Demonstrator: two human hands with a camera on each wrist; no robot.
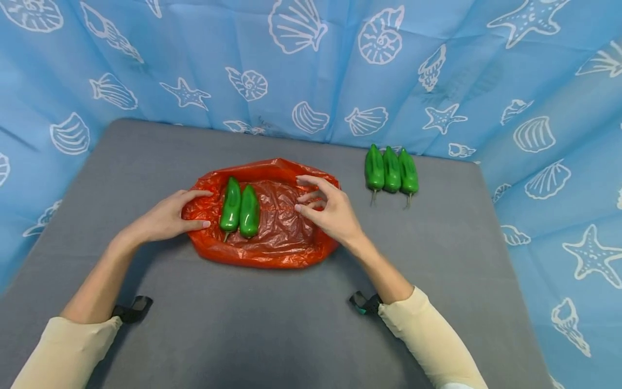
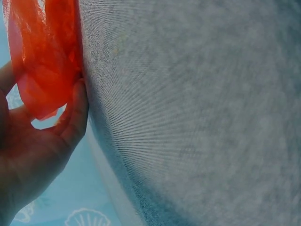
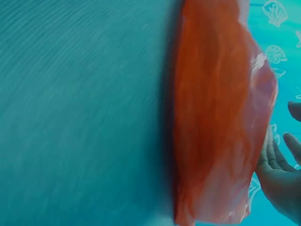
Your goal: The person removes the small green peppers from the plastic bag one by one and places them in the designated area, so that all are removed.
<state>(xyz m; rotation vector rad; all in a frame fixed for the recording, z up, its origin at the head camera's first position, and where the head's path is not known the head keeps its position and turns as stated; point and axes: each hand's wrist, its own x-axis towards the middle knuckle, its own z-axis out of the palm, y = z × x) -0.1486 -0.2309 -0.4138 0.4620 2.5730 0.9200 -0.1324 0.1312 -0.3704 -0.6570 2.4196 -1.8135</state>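
Note:
A red plastic bag (image 1: 286, 224) lies spread wide on the table, its mouth facing up. Inside its left half, two green peppers (image 1: 230, 208) (image 1: 250, 212) lie side by side. My left hand (image 1: 167, 216) holds the bag's left end, with thumb and index finger over the rim; in the left wrist view other fingers stay outside, low by the cloth. Over the bag's right end, my right hand (image 1: 332, 210) has loosely bent, spread fingers and nothing between them. The right wrist view shows that hand (image 3: 282, 174) beyond the bag's red side; contact cannot be told.
Three more green peppers (image 1: 374, 168) (image 1: 391, 170) (image 1: 408, 172) lie in a row near the table's back right edge. A grey cloth (image 1: 272, 319) covers the table. Behind and beside it hangs a blue curtain (image 1: 335, 70) with white shell prints.

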